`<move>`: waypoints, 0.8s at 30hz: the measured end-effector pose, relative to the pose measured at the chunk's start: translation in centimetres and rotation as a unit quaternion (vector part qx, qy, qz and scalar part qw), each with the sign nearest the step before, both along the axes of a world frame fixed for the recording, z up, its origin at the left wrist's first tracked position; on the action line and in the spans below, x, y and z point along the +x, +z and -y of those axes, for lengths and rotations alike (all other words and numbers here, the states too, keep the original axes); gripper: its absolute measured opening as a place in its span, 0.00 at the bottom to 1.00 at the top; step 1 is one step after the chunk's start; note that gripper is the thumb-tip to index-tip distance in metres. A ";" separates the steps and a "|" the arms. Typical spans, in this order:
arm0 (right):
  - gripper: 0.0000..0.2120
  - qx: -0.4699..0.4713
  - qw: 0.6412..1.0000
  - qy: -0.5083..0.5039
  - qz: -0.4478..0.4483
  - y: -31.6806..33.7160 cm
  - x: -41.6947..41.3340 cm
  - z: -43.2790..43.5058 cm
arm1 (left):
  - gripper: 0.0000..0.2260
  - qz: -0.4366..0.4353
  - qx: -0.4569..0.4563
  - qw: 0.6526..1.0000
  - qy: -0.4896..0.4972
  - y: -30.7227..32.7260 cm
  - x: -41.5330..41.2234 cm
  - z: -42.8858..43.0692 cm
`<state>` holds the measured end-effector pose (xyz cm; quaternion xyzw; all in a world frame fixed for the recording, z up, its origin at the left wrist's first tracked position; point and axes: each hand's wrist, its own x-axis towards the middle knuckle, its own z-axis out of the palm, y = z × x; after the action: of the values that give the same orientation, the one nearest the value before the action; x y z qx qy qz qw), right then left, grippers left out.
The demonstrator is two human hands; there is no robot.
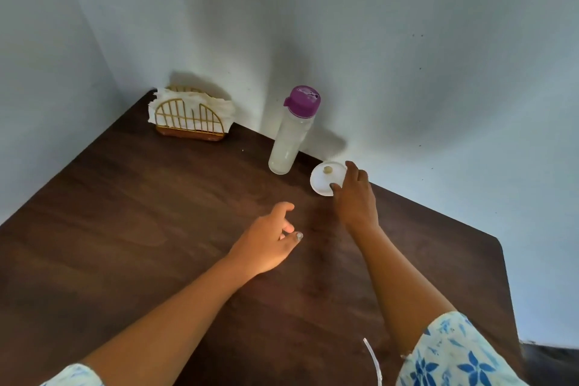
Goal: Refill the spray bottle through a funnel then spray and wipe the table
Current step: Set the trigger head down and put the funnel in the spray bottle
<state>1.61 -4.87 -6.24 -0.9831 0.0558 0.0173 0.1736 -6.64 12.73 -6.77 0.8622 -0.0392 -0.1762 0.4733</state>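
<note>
Pinching the funnel [324, 178] rim, right hand [355, 200] fingers [352, 168] may slip or tip the nearby bottle [291, 131]; left hand [269, 244] fingers [283, 208] hang loose, empty.

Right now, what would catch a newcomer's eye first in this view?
The purple-capped bottle stands upright at the far edge of the dark table, by the wall. Just right of it, the right hand grips the rim of a white funnel. A gold napkin holder sits in the far left corner.
</note>
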 end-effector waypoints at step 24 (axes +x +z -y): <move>0.07 0.117 0.992 -0.037 -0.003 4.2 -9.0 -1.3 | 0.34 -0.004 -0.026 1.000 0.002 2.7 -4.2 0.9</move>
<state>-7.39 -3.54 -2.00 -0.9532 0.0906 0.0204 0.2877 -10.80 11.82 -4.07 0.8492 -0.0397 -0.1778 0.4957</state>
